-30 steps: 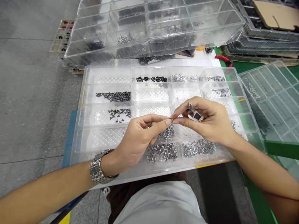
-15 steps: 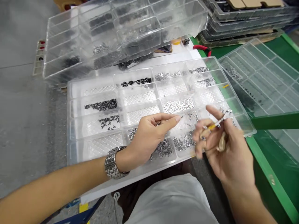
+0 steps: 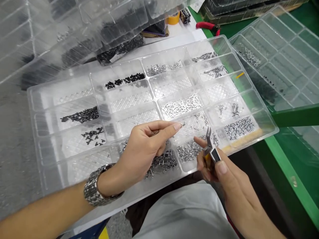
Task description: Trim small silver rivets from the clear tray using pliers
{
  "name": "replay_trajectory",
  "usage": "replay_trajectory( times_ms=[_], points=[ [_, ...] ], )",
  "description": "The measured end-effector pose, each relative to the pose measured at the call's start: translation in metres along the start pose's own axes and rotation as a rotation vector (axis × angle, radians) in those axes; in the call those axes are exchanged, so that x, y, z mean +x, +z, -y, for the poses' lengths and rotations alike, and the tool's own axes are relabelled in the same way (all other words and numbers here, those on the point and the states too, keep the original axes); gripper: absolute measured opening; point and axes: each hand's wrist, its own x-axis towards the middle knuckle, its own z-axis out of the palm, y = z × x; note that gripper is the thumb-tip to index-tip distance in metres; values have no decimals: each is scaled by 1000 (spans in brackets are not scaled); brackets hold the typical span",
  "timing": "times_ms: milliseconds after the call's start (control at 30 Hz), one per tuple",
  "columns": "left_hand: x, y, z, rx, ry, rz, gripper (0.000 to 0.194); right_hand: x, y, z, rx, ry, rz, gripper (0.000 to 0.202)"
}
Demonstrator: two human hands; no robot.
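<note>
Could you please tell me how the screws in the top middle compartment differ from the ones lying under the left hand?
The top-middle screws are black, small and strung in a thin row; the screws under the left hand are silver, look longer and lie in a thick heap. The left hand covers part of that heap, while the black row lies fully exposed. Both sit in the same clear divided tray.
</note>
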Motion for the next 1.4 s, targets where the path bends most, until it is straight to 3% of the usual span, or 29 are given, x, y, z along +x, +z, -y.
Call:
replay_trajectory(
  times_ms=[100, 233, 367, 667, 967, 1167, 1400],
  points=[
    [1, -2, 2, 22, 11, 16, 26, 2, -5, -2, -71, -27, -8, 45],
    [1, -5, 5, 57, 10, 22, 28, 15, -11, -2, -217, -176, -67, 35],
    [1, -7, 8, 79, 7, 18, 29, 26, -7, -1, -312, -224, -43, 25],
    [1, -8, 10, 56, -31, 58, 24, 31, -4, 9, -214, -84, -18, 32],
    [3, -5, 8, 80, 50, 40, 24, 34, -4, 10, -174, -24, -18, 40],
    [2, -3, 7, 80, 64, 11, 24, 34, 5, 14, -142, 33, -118, 48],
    [2, -3, 7, 87, 82, 2, 22, 34, 7, 12, -109, 30, -141, 46]
  ],
)
